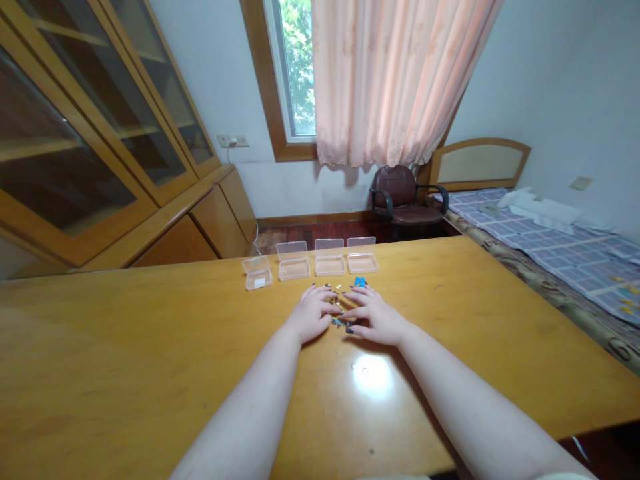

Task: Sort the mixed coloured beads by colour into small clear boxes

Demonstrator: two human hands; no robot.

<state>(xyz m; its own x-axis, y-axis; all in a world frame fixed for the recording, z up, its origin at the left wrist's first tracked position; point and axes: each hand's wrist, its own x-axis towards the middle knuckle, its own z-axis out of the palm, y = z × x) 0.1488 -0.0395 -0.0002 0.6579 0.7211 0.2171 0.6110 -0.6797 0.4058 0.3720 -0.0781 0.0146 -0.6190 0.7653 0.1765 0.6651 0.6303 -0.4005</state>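
My left hand (314, 312) and my right hand (373, 316) lie side by side on the wooden table (150, 347), fingers stretched forward and spread over a small pile of tiny blue and gold pieces (339, 308). The fingertips touch or cover part of the pile. One blue piece (359, 282) lies just beyond my right fingertips. Behind the pile stand several small clear plastic boxes with open lids: one at the left (258, 273), then a second (294, 261), a third (330, 258) and a fourth (363, 256).
A glass-door wooden cabinet (100, 147) runs along the left wall. Beyond the table are a dark red office chair (403, 197), a window with a pink curtain (390, 80), and a bed (560, 247) at the right.
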